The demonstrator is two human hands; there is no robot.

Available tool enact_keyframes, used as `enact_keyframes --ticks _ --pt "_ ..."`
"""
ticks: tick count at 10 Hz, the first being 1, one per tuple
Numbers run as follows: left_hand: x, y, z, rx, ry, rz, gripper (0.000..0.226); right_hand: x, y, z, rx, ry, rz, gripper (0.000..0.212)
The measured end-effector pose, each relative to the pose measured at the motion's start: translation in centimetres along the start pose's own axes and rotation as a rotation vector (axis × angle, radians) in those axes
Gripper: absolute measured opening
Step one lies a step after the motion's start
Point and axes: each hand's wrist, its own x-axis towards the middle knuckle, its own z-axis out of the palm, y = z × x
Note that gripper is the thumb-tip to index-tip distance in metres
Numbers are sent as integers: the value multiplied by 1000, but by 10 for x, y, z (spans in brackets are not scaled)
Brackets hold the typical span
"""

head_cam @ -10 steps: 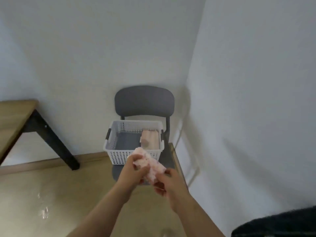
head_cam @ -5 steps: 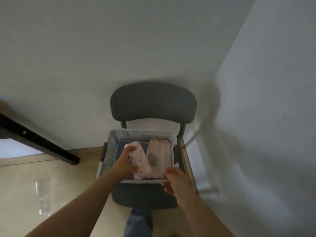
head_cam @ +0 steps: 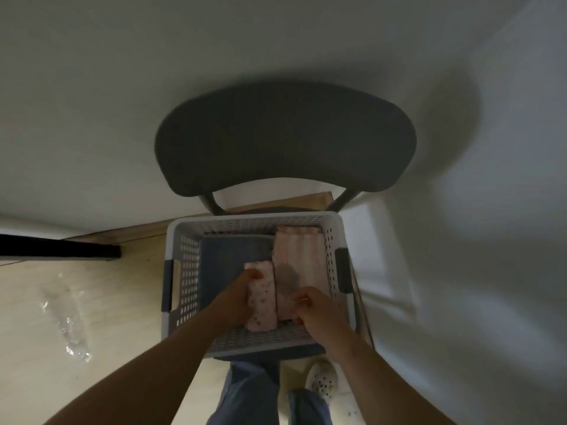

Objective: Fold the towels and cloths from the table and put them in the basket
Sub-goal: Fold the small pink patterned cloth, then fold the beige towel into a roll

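A white perforated basket [head_cam: 184, 271] with dark handles stands on the seat of a grey chair [head_cam: 285, 136]. Inside, along its right side, lies a folded pale pink striped towel [head_cam: 299, 256]. Left of it, a folded pink cloth with small dots [head_cam: 262, 305] rests on the basket floor. My left hand [head_cam: 234, 297] grips that dotted cloth along its left edge. My right hand [head_cam: 313, 308] is curled at the near end of the striped towel, touching it, and hides that end.
A blue-grey folded cloth [head_cam: 236, 248] covers the basket's far left floor. A black table leg [head_cam: 58, 250] reaches in from the left above the light wood floor. White walls close the corner behind and right. My legs and a spotted slipper [head_cam: 322, 381] are below.
I have stepped close and lean over the basket. The dotted cloth, held in front of the basket before, has gone down into it beside the striped towel; my right hand moved in too.
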Motion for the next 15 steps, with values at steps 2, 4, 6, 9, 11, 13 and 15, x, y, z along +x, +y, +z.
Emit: enact_keyframes --ticks 2,4,6,9,11,13,15 --pt "7 -4 13 102 100 -47 66 8 3 2 44 -18 42 15" --pt "-1 5 17 208 240 -113 67 1 0 -2 68 46 67 14" --pt "-29 26 11 161 400 -182 63 -28 2 -10 274 211 -96 16" --pt "-161 83 57 -304 606 23 32 -137 48 7 471 234 -384 10" --pt "-279 58 153 -583 654 39 13 -212 109 65 551 96 -372 15" --pt "-369 4 206 -655 714 71 9 -289 171 124 506 152 -443 12" --pt "-458 -84 266 -687 677 143 12 -355 237 229 675 187 -427 14"
